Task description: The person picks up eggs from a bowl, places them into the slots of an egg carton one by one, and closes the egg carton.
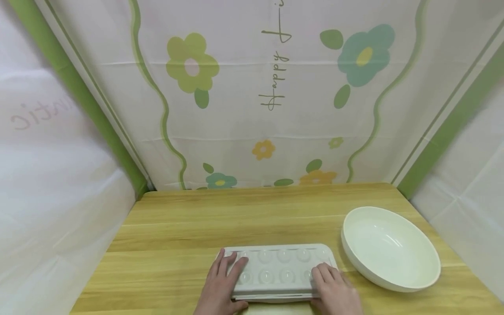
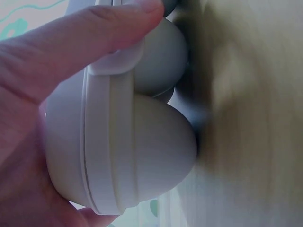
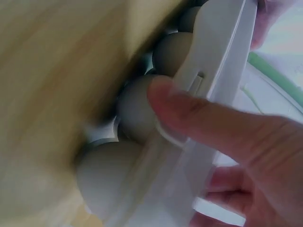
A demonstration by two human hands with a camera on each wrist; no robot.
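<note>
A white plastic egg box with a lid sits near the front edge of the table, rows of round bumps across its top. Its left end is gripped by my left hand, fingers spread over the lid and thumb at the front side. My right hand holds the right end, with curled fingers on top. In the left wrist view the thumb lies across a tab on the box's rim, above rounded egg cups. The right wrist view has that thumb pressed by another tab, beside more cups.
To the right of the egg box stands a large white bowl, its inside bare. The wooden table is bordered at the back and sides by hanging cloth with flower prints and green bands.
</note>
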